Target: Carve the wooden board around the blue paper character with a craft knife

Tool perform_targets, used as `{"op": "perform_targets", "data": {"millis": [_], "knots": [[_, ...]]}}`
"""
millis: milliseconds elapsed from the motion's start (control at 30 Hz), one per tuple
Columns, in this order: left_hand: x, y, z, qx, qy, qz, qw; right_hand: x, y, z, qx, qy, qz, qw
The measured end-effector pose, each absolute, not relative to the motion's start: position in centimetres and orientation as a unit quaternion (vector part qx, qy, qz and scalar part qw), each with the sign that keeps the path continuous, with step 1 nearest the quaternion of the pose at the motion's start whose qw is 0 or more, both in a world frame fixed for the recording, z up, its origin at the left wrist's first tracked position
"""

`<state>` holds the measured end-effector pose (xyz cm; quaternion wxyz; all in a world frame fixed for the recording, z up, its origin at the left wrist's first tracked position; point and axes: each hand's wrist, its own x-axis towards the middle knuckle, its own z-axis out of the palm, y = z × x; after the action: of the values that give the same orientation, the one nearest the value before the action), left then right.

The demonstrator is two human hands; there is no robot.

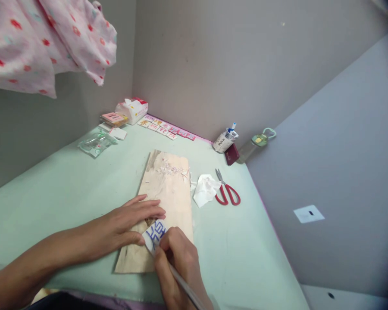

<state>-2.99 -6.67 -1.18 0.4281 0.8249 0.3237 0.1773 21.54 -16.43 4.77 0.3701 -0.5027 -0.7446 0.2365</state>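
White card (151,236) bearing a blue handwritten character, lying on the near part of a pale wooden board (176,202). The left hand (132,219) is open, its fingers extended across the board and its thumb at the card's left edge. The right hand (181,258) is closed around a slender grey tool (186,286) held like a pen at the card's near right side; its tip is hidden by the fingers. Thin shavings (173,169) are scattered over the far end of the board.

Just right of the board, a crumpled white tissue (207,189) touches a pair of red-handled scissors (224,183), blades pointing away. All rest on a pale green desk (233,249). At its far left are a clear plastic packet (97,144), small blank white cards (118,134) and a tissue pack (137,111). Rows of lettered cards (163,128) line the far edge. At the far right stand a pen cup (224,142), a dark red booklet (232,155) and a green-lidded bottle (259,138). Pink patterned cloth (51,43) hangs at upper left; a white wall plate (304,214) is set at right.
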Motion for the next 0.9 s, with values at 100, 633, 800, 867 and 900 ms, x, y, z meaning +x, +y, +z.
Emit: {"op": "perform_targets", "data": {"millis": [100,633,800,867,900], "knots": [[-3.0,-6.7,-1.3,0.826,0.324,0.180,0.425,21.6,-16.6,4.9,-0.509,-0.740,0.242,0.367],[-3.0,-6.7,-1.4,0.826,0.322,0.184,0.424,21.1,-17.0,4.8,-0.523,-0.716,0.250,0.389],[-2.9,-6.7,-1.4,0.825,0.324,0.185,0.424,21.0,-17.4,4.5,-0.534,-0.698,0.272,0.391],[-3.0,-6.8,-1.3,0.825,0.325,0.183,0.425,21.0,-17.5,4.3,-0.538,-0.693,0.274,0.394],[-3.0,-6.8,-1.3,0.824,0.326,0.183,0.425,20.9,-17.5,4.2,-0.539,-0.691,0.274,0.397]]}}
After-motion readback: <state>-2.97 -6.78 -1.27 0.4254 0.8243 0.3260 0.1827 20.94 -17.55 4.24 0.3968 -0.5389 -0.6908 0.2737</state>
